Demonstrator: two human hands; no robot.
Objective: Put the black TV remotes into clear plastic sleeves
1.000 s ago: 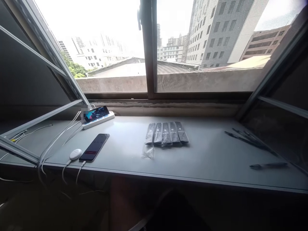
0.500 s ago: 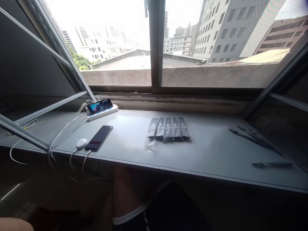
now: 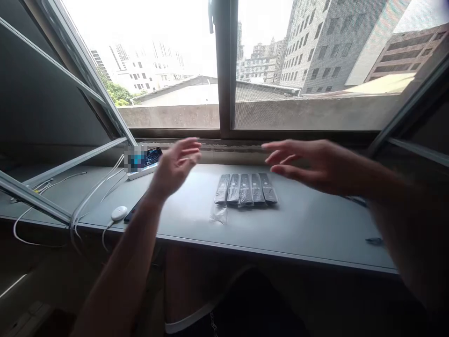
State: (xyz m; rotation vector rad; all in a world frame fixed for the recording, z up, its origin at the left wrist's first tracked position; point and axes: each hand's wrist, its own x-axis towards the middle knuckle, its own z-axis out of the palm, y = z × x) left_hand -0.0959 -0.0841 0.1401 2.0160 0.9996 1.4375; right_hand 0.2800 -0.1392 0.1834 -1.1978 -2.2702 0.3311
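Several black remote controls in clear wrap (image 3: 246, 189) lie side by side in a row on the grey window ledge (image 3: 308, 224). A loose clear plastic bag (image 3: 218, 214) lies in front of the row's left end. My left hand (image 3: 174, 164) hovers open above the ledge, left of the remotes, fingers spread. My right hand (image 3: 308, 164) hovers open above and just right of the row, fingers stretched toward the left. Neither hand touches anything.
A white power strip with a lit phone on it (image 3: 145, 164) sits at the back left. White cables (image 3: 94, 196) and a white oval puck (image 3: 119, 213) lie near the front edge; my left arm hides most of a dark phone. Dark thin rods (image 3: 358, 201) lie at right.
Both my arms have come up into view from below and now hover over the ledge on either side of the remotes. The camera has shifted slightly.
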